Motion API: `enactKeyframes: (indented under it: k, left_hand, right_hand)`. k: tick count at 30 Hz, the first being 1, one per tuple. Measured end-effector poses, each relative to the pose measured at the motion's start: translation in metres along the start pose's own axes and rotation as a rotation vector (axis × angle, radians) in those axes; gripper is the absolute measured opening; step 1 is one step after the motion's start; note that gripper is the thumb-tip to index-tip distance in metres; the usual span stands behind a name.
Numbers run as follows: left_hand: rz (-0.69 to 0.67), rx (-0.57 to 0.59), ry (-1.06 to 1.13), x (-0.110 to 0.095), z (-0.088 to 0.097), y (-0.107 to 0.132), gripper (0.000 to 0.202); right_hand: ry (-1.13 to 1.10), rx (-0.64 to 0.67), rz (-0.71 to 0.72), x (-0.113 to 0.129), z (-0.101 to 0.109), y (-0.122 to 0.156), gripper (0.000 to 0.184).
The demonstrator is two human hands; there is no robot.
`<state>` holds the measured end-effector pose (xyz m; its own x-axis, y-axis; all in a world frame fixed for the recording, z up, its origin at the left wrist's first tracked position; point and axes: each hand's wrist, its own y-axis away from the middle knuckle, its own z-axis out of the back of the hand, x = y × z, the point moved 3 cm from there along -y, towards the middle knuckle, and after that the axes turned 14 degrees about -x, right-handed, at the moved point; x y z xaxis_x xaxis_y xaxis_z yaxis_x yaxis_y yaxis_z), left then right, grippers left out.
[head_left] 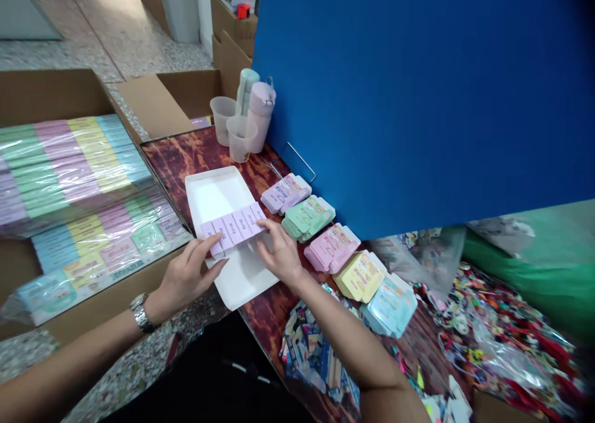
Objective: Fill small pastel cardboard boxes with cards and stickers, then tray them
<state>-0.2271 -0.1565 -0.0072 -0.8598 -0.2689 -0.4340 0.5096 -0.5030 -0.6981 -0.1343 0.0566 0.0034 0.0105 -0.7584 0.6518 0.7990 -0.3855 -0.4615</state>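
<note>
A row of several purple flat cartons (233, 227) lies across a white tray (214, 191) on a dark wood-grain table (186, 153). My left hand (188, 275) rests at the row's near-left end, fingers stretched onto the cartons. My right hand (279, 253) presses the far-right end with spread fingers. Both hands squeeze the row between them. A metal watch (141, 312) sits on my left wrist.
Stacks of flat cartons line the table's right: purple (284, 193), green (307, 217), pink (331, 248), yellow (361, 276), blue (391, 304). A blue panel (418, 88) stands behind. Plastic cups (240, 138) and bottles (260, 113) stand at the back. A cardboard box (69, 193) of wrapped cartons sits left.
</note>
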Motion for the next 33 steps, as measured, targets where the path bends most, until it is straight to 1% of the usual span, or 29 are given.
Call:
enactKeyframes:
  k: [1,3,5,7,9,10,12,15,18,21,24,25,26,28,30,31,33]
  left_hand:
    - [0.006,-0.01,-0.017,0.003,0.001,-0.004,0.058]
    - [0.032,-0.039,-0.07,0.02,0.003,-0.02,0.054]
    - [0.1,-0.057,-0.098,0.046,0.002,-0.041,0.048]
    - [0.173,-0.073,-0.105,0.073,0.0,-0.062,0.048]
    - [0.23,-0.091,-0.109,0.094,-0.001,-0.078,0.049]
    - [0.242,-0.092,-0.106,0.101,-0.002,-0.083,0.05]
    - [0.244,-0.092,-0.09,0.107,-0.004,-0.09,0.05]
    - [0.223,-0.085,-0.069,0.106,-0.007,-0.091,0.049]
    - [0.2,-0.054,-0.074,0.105,-0.014,-0.089,0.046]
    - [0.191,-0.035,-0.131,0.112,-0.022,-0.083,0.045]
    - [0.206,-0.041,-0.194,0.124,-0.026,-0.078,0.046]
    - [0.215,-0.052,-0.203,0.128,-0.026,-0.078,0.052]
    - [0.228,-0.062,-0.207,0.131,-0.026,-0.079,0.062]
    - [0.266,-0.071,-0.192,0.139,-0.026,-0.084,0.093]
    - [0.297,-0.019,-0.146,0.148,-0.027,-0.092,0.12]
    - [0.307,0.034,-0.111,0.153,-0.028,-0.097,0.127]
    - [0.338,0.123,-0.016,0.16,-0.03,-0.104,0.129]
  right_hand:
    - [-0.002,-0.005,0.007,0.002,-0.001,-0.007,0.042]
    - [-0.021,-0.027,0.032,0.004,-0.012,-0.033,0.042]
    - [-0.046,-0.053,0.05,0.003,-0.03,-0.065,0.042]
    - [-0.058,-0.059,0.052,0.001,-0.05,-0.095,0.043]
    - [-0.042,-0.037,0.027,-0.003,-0.067,-0.116,0.045]
    - [-0.028,-0.025,0.012,-0.005,-0.073,-0.122,0.047]
    - [-0.004,-0.019,-0.01,-0.01,-0.079,-0.128,0.049]
    - [-0.006,-0.055,-0.021,-0.017,-0.081,-0.126,0.049]
    - [-0.023,-0.097,-0.024,-0.025,-0.083,-0.121,0.048]
    - [-0.015,-0.102,-0.013,-0.029,-0.09,-0.117,0.048]
    - [-0.002,-0.08,-0.005,-0.029,-0.097,-0.114,0.052]
    - [0.009,-0.073,-0.003,-0.029,-0.098,-0.114,0.053]
    - [0.026,-0.066,0.003,-0.029,-0.099,-0.113,0.055]
    - [0.086,-0.043,0.021,-0.029,-0.1,-0.113,0.057]
    - [0.154,-0.016,0.031,-0.03,-0.102,-0.113,0.059]
    - [0.179,-0.008,0.029,-0.03,-0.103,-0.113,0.059]
    - [0.223,0.008,0.029,-0.031,-0.105,-0.115,0.059]
